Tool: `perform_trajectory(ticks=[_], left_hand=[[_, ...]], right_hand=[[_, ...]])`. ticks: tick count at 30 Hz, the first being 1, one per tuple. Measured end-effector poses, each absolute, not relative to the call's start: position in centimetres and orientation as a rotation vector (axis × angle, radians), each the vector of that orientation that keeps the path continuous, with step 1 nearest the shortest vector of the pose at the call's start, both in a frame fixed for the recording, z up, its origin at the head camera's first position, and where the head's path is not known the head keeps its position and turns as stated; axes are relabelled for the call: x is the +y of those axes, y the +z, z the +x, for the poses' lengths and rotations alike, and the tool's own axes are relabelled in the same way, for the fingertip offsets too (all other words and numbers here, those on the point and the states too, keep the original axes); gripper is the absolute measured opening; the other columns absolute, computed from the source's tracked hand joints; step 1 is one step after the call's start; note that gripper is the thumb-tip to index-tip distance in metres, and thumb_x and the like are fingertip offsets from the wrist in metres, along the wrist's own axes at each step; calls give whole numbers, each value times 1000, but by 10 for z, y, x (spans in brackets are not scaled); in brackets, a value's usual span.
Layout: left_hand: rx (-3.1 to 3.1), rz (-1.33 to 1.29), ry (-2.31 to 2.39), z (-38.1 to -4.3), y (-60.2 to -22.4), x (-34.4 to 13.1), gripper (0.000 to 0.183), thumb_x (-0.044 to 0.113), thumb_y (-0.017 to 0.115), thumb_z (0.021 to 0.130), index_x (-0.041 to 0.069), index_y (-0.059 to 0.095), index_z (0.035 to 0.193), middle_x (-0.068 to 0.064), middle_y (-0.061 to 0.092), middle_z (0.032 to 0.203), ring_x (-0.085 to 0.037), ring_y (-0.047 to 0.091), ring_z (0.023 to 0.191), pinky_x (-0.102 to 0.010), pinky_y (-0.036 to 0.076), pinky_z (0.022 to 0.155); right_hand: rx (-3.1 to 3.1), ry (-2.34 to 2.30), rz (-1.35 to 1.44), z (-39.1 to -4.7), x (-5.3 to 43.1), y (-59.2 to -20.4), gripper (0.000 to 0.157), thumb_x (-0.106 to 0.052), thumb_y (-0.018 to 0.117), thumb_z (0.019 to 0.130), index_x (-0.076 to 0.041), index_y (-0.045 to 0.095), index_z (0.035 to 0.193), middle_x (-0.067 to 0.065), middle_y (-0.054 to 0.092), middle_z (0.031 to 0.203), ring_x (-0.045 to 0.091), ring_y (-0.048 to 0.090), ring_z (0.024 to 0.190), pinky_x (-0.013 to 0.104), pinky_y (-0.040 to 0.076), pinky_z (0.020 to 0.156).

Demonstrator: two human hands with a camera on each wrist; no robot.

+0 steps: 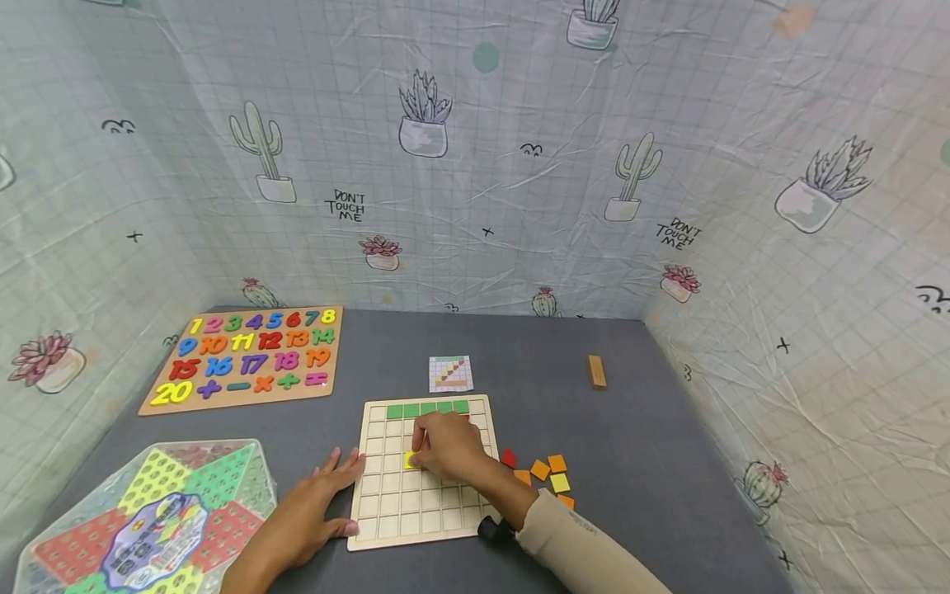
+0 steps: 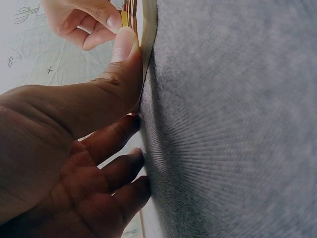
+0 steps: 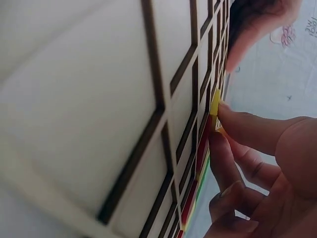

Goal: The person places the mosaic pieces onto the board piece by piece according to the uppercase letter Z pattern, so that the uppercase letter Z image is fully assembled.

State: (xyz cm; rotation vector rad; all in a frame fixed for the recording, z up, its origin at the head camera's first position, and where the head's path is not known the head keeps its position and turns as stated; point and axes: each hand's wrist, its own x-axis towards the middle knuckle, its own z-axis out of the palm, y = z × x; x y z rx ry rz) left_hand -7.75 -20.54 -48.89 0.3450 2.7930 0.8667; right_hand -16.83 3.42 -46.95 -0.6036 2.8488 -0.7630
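Note:
A wooden grid board [image 1: 409,525] lies on the dark tabletop, with a row of green square tiles [image 1: 428,408] along its far side. My right hand [image 1: 449,445] is over the middle of the board and pinches a yellow tile [image 1: 409,460], low at one of the cells. In the right wrist view the thumb is on that yellow tile [image 3: 215,103], with red tiles [image 3: 188,206] in cells beyond it. My left hand [image 1: 315,506] rests at the board's left edge with fingers extended; in the left wrist view its thumb [image 2: 125,47] touches the rim.
Loose orange tiles [image 1: 557,464], a yellow one and a red piece lie right of the board. Behind it is a small pattern card [image 1: 450,374]. A wooden block [image 1: 597,372] sits farther right. At left are a number puzzle board [image 1: 245,363] and a star-patterned game box [image 1: 148,516].

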Motion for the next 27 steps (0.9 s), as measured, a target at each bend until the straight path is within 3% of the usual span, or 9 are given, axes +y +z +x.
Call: perform_trajectory(ticks=[7, 12, 27], left_hand=[[2812, 367, 873, -76, -491, -206, 92, 23, 93, 77, 9, 52, 158, -15, 45, 167, -55, 34, 154, -78, 37, 112], [2799, 373, 873, -76, -492, -206, 93, 23, 93, 77, 9, 51, 158, -14, 45, 167, -53, 33, 155, -79, 37, 112], [2805, 370, 853, -77, -489, -207, 93, 24, 93, 77, 11, 51, 159, -14, 43, 168, -55, 33, 154, -78, 36, 113]], right_hand=[[2839, -731, -672, -169, 31, -472, 26, -25, 94, 81, -24, 69, 74, -14, 56, 64, 3, 51, 62, 26, 40, 55], [2781, -779, -668, -168, 45, -470, 21, -27, 94, 82, -25, 73, 84, -15, 58, 66, 2, 52, 65, 24, 42, 59], [2696, -1038, -520, -171, 140, -458, 20, -15, 88, 88, -12, 75, 103, -1, 66, 81, 16, 57, 69, 28, 48, 57]])
